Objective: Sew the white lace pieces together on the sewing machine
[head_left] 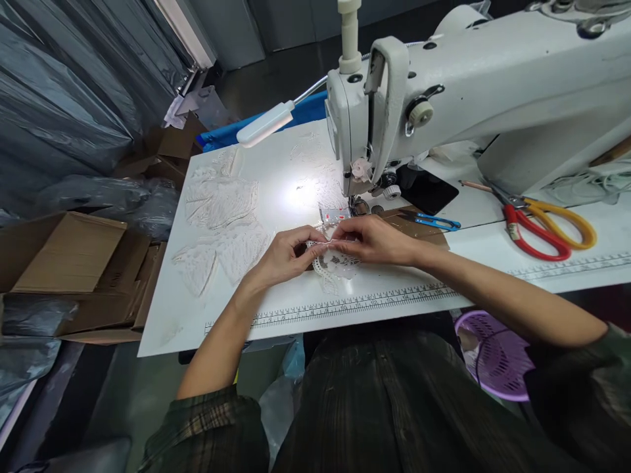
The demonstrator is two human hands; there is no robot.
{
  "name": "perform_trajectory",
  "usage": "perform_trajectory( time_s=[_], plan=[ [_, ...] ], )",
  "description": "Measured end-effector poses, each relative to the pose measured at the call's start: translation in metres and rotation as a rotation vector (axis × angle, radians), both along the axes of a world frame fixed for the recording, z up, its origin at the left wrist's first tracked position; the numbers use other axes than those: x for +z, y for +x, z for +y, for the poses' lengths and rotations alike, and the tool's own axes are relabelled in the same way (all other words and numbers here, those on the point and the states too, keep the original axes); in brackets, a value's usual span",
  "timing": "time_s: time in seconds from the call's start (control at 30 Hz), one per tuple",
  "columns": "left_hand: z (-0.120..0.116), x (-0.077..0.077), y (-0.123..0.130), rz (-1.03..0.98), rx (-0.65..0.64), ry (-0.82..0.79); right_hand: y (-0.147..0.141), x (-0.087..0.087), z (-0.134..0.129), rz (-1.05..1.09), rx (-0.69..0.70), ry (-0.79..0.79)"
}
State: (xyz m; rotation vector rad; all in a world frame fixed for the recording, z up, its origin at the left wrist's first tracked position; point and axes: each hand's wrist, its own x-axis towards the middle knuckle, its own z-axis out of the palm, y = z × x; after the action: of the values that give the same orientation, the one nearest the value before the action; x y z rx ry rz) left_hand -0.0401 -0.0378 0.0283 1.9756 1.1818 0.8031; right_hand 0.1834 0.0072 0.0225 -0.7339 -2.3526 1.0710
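Observation:
A piece of white lace (336, 263) hangs from my fingertips just in front of the sewing machine (352, 125). My left hand (290, 251) pinches its upper edge between thumb and forefinger. Close beside it, my right hand (367, 240) grips the same edge, also in a pinch, so the fingertips nearly meet. Behind the hands are the needle and presser foot (351, 205), above a metal plate (335, 215) with red marks. More white lace pieces (224, 203) lie spread on the table to the left of my hands.
Blue thread snips (436, 222) and a dark phone (428, 188) lie right of the needle. Farther right are scissors with red and yellow handles (537, 230). A lamp (266, 123) lights the white table (167, 322). Cardboard boxes (73, 256) stand left; a purple basket (493, 358) sits below.

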Motion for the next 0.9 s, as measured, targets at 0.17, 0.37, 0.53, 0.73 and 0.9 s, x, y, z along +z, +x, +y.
perform_trajectory(
  time_s=[0.17,0.37,0.53,0.73,0.9],
  plan=[
    [0.001,0.0,-0.002,-0.285,0.155,-0.222,-0.01,0.007,0.001,0.188,-0.023,-0.372],
    [0.005,-0.01,0.0,-0.416,0.279,-0.326,-0.02,-0.012,-0.01,0.381,-0.2,-0.599],
    [0.006,-0.009,0.004,-0.457,0.232,-0.387,-0.017,-0.015,-0.012,0.386,-0.253,-0.651],
    [-0.003,0.003,0.009,-0.432,0.11,-0.467,-0.004,-0.008,-0.006,0.226,-0.154,-0.465],
    [-0.007,0.0,0.014,-0.392,0.051,-0.413,-0.007,-0.004,-0.008,0.379,0.009,-0.685]
  ],
)
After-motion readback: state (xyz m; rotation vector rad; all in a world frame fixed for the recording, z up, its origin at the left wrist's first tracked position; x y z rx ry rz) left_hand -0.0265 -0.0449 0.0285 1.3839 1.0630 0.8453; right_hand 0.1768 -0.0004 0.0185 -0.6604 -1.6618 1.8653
